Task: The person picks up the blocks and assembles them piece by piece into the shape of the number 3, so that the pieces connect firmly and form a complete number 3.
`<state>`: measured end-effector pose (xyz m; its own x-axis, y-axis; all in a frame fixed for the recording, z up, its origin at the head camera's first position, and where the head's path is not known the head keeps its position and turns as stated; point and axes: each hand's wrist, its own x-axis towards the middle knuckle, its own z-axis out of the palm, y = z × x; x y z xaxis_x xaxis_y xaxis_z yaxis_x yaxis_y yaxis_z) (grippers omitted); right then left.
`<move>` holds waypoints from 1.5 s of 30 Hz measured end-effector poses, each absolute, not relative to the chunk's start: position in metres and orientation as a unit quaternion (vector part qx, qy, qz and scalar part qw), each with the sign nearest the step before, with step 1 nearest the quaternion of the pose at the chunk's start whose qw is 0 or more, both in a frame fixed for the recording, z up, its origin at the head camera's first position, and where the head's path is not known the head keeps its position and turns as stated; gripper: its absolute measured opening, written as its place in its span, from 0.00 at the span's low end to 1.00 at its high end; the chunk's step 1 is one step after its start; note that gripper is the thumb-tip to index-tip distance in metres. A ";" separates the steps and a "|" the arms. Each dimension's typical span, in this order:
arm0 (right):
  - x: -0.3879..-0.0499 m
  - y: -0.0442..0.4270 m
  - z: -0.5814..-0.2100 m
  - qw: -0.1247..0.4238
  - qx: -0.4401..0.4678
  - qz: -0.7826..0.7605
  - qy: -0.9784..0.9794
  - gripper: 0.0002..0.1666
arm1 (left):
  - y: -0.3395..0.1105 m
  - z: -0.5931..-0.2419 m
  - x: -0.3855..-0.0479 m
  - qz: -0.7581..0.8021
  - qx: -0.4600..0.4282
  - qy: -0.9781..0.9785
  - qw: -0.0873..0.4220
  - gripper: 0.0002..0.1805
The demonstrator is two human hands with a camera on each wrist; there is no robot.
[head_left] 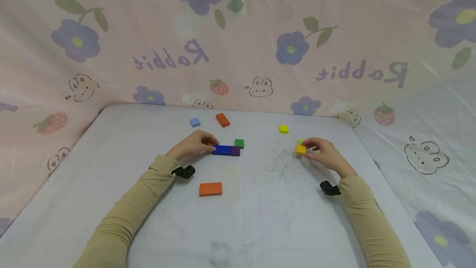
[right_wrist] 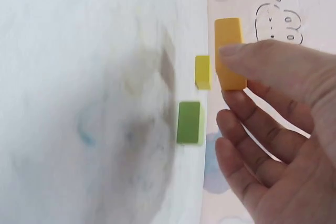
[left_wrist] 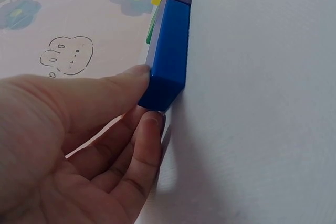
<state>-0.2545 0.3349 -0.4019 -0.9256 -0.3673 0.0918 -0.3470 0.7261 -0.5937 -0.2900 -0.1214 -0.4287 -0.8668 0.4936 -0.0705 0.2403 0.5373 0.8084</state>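
Observation:
My left hand (head_left: 194, 144) pinches the near-left end of a long blue block (head_left: 222, 150). At the blue block's right end sits a small purple block (head_left: 235, 151), and a green block (head_left: 239, 143) lies just behind it. In the left wrist view, the thumb presses the blue block (left_wrist: 173, 51) with fingertips below its end. My right hand (head_left: 324, 155) grips a yellow-orange block (head_left: 300, 149) between thumb and fingers, raised off the table in the right wrist view. A light green block (right_wrist: 189, 123) stands on the table beyond that hand, partly hidden in the head view.
On the white table (head_left: 260, 218), an orange block (head_left: 210, 189) lies in front of the blue one. Toward the back are a light blue block (head_left: 195, 122), a red-orange block (head_left: 222, 120) and a yellow block (head_left: 284, 129). A patterned cloth (head_left: 238, 53) rises behind.

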 end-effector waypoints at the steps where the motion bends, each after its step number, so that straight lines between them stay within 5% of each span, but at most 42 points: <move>1: -0.254 0.332 -0.401 0.017 -0.196 -0.318 0.927 0.19 | -0.122 -0.428 -0.290 0.431 0.213 0.865 0.146 0.12; 45: -0.262 0.188 -0.412 0.071 -0.311 -0.320 0.892 0.18 | -0.122 -0.430 -0.290 0.434 0.218 0.863 0.141 0.12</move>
